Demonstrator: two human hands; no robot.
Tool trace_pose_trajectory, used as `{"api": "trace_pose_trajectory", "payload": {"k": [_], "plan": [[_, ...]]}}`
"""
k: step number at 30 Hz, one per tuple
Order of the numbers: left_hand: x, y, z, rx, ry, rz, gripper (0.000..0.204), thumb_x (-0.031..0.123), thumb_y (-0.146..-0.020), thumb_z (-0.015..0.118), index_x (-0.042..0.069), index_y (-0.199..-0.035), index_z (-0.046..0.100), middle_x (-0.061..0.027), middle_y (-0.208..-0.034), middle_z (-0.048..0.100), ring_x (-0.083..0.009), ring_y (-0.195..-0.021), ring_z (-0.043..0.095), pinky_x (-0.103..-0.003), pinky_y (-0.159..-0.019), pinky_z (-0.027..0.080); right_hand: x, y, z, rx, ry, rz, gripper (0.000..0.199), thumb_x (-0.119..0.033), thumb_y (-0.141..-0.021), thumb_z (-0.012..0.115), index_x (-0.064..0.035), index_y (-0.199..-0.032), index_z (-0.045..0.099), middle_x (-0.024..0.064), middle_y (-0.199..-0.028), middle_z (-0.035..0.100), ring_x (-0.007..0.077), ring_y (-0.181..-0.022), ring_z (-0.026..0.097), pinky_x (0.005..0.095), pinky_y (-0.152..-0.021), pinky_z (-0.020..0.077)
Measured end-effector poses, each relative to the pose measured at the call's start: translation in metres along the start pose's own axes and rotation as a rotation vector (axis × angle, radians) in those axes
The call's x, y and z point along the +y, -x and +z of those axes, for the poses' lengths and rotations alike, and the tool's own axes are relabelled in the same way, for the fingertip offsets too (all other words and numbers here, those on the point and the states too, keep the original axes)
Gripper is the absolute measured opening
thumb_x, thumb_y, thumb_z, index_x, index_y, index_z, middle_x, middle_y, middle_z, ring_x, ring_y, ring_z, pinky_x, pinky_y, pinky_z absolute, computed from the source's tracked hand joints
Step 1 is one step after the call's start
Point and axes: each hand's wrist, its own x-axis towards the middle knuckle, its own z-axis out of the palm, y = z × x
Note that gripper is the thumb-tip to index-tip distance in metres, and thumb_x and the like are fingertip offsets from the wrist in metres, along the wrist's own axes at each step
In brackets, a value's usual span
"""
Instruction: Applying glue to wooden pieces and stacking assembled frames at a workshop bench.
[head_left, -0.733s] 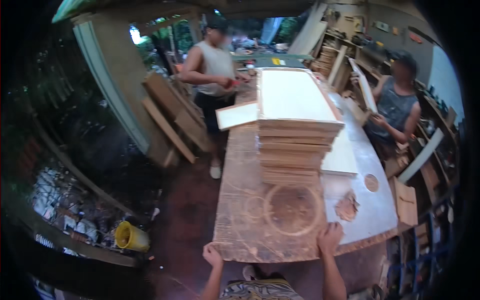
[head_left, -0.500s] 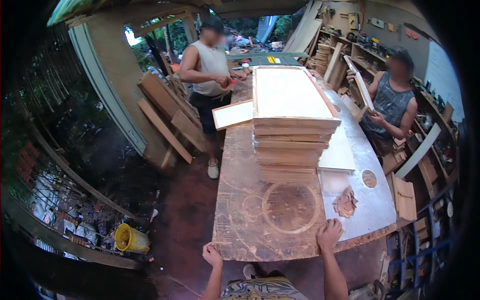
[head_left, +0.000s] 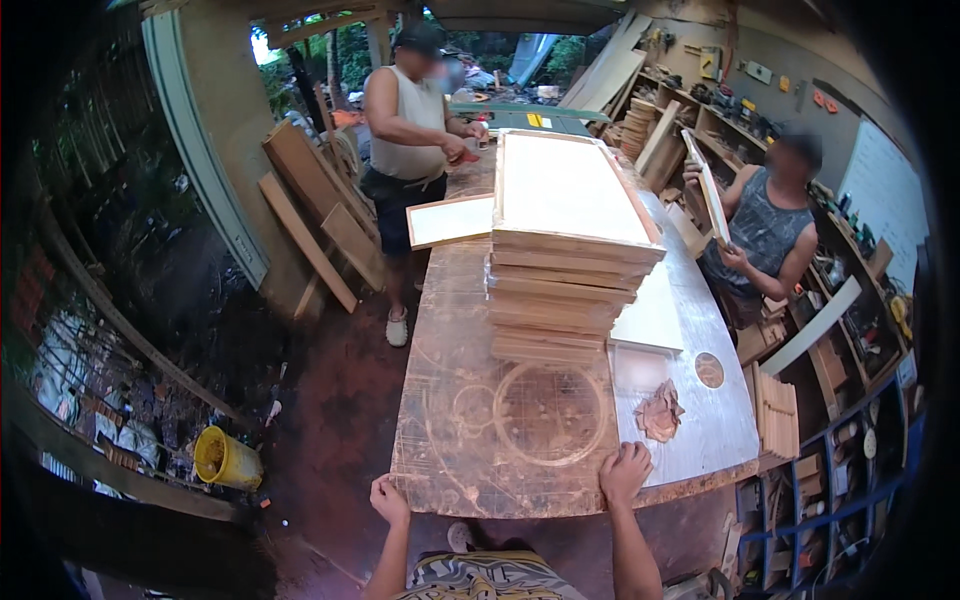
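Note:
Along the near edge of a worn wooden worktable [head_left: 440,470], my left hand [head_left: 389,498] grips the left corner with its fingers curled in. My right hand [head_left: 626,473] rests on the same edge further right, fingers spread on the surface where the wood meets a silvery sheet [head_left: 705,430]. Just beyond the right hand lies a crumpled brown paper [head_left: 659,412]. A tall stack of wooden frames with white panels [head_left: 570,190] stands mid-table. Another white panel [head_left: 645,325] lies flat to its right.
Across the table at left, a person [head_left: 410,120] holds something red near a small bottle [head_left: 482,137]. On the right another person [head_left: 765,220] holds a framed panel [head_left: 708,190]. One framed panel [head_left: 452,222] juts past the left edge. Boards [head_left: 310,215] lean behind; a yellow bucket [head_left: 228,457] sits lower left.
The whole view has shifted, so the table and stack sit further left. At the far left, the person's hand has come to the bottle. My hands keep their places on the table edge.

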Motion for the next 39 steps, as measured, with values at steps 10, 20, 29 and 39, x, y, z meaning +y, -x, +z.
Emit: {"api": "trace_pose_trajectory", "payload": {"k": [10,20,29,39], "plan": [[0.0,0.009,0.002,0.004,0.038,0.005,0.022,0.008,-0.087,0.048,-0.003,-0.088,0.067,-0.0126,-0.082,0.068,-0.0226,-0.076,0.063,-0.035,-0.073,0.049,0.002,0.001,-0.003,0.036,-0.003,-0.012,0.026,-0.018,-0.079,0.058,-0.0027,-0.101,0.057,0.0198,-0.113,0.053,0.036,-0.11,0.048,0.0486,-0.091,0.036],[0.003,0.004,0.007,0.007,0.02,-0.01,0.022,0.009,-0.088,0.049,-0.003,-0.089,0.067,-0.0133,-0.082,0.068,-0.0219,-0.077,0.063,-0.035,-0.074,0.049,0.006,-0.003,0.011,0.103,0.042,-0.04,0.028,-0.017,-0.078,0.058,-0.0023,-0.102,0.057,0.0194,-0.113,0.053,0.0357,-0.11,0.048,0.0483,-0.09,0.0364],[0.015,0.011,-0.003,0.024,0.04,-0.029,0.019,0.008,-0.089,0.05,-0.001,-0.088,0.067,-0.0072,-0.072,0.065,-0.0145,-0.065,0.058,-0.031,-0.063,0.047,0.013,0.009,0.012,0.002,0.016,0.01,0.031,-0.018,-0.08,0.057,-0.0035,-0.107,0.056,0.0191,-0.119,0.052,0.0357,-0.116,0.046,0.0495,-0.094,0.0343],[0.018,0.009,0.0,0.01,-0.002,-0.045,0.021,0.007,-0.087,0.049,0.0,-0.088,0.069,-0.011,-0.076,0.067,-0.0195,-0.07,0.061,-0.034,-0.068,0.049,0.009,0.007,0.009,0.054,0.039,-0.025,0.031,-0.018,-0.081,0.056,-0.0024,-0.108,0.056,0.0195,-0.117,0.052,0.0364,-0.114,0.046,0.0476,-0.093,0.0356]]}}
